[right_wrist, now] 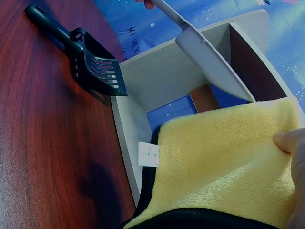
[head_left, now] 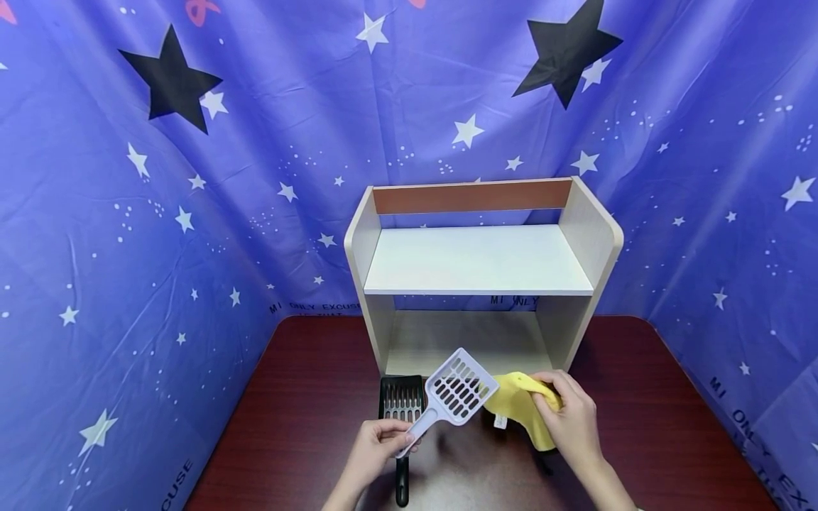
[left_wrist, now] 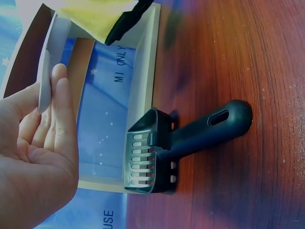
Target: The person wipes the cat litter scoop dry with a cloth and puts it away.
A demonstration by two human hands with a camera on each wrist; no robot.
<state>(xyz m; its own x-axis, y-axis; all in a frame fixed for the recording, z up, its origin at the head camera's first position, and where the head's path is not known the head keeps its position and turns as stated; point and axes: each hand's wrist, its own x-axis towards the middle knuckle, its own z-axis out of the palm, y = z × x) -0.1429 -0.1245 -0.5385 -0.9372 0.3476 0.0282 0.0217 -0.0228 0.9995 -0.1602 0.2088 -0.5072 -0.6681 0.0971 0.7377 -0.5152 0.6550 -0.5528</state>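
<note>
My left hand point(head_left: 377, 448) pinches the handle of a pale grey slotted litter scoop point(head_left: 461, 387), raised above the table with its head up and to the right. In the left wrist view the scoop point(left_wrist: 45, 71) appears edge-on between thumb and fingers. My right hand point(head_left: 571, 419) grips a yellow cloth point(head_left: 516, 403) by its upper part, and the rest hangs down beside the scoop head. Dark edging and a white tag point(right_wrist: 148, 154) show on the cloth in the right wrist view. A black litter scoop point(left_wrist: 209, 129) lies on the table below my left hand.
A pale wooden two-tier shelf point(head_left: 479, 261) stands at the back of the dark red-brown table point(head_left: 287, 426), behind both hands. Blue curtain point(head_left: 287, 142) with stars surrounds the table at the back and sides.
</note>
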